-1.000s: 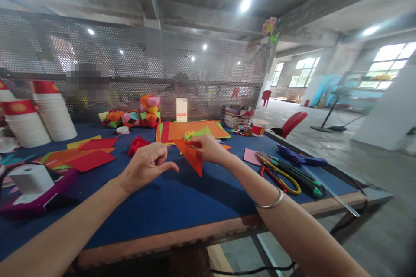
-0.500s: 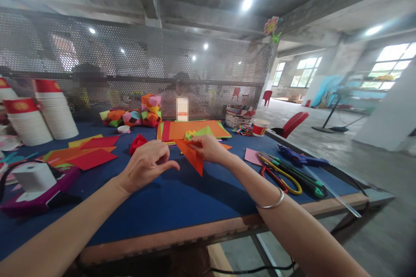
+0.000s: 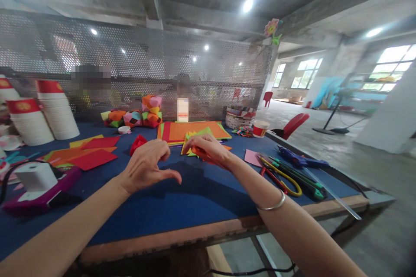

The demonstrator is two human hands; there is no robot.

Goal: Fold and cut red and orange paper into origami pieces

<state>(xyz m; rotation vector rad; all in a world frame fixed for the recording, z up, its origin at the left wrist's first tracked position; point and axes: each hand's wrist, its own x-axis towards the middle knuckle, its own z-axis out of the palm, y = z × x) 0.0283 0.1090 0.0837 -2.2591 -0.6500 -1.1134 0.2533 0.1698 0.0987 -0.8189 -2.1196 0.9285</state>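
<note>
My right hand [image 3: 208, 148] is closed on a piece of folded orange paper [image 3: 200, 154], which is mostly hidden beneath the palm and fingers. My left hand [image 3: 145, 163] hovers over the blue table with its thumb stretched away from the bent fingers, and no object shows in it. Just beyond the left hand sits a red folded paper piece [image 3: 138, 143]. Yellow and green folded paper [image 3: 205, 131] lies behind the right hand, at the front of a stack of coloured sheets [image 3: 172, 131].
Scissors [image 3: 286, 181], a green cutter [image 3: 305, 179] and a blue glue gun [image 3: 299, 157] lie at right. Stacked paper cups [image 3: 58, 117], a purple power strip [image 3: 61, 188] and loose red sheets [image 3: 92, 159] are at left. A perforated screen [image 3: 208, 65] stands behind the table.
The orange paper, earlier hanging below my right fingers as a pointed triangle, is now tucked under the hand. My left thumb has dropped slightly, away from its fingers.
</note>
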